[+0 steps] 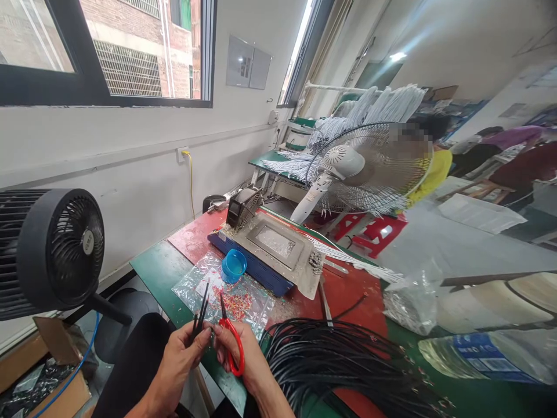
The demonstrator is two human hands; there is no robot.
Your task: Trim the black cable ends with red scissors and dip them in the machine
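Observation:
My left hand is closed in a pinch on a few thin black wires that stick up from its fingertips. My right hand is wrapped round red-handled scissors, whose dark blades point up beside the wire ends. Both hands meet low in the view, at the near edge of the bench. Just behind them lies a clear plastic bag strewn with small red and white bits. A large bundle of black cables lies to the right of my right hand.
A blue cup stands on the bag. Behind it sits a grey machine with a metal tray on the red and green bench. A black fan stands at left, a white fan at the back, a bottle at right. People work far right.

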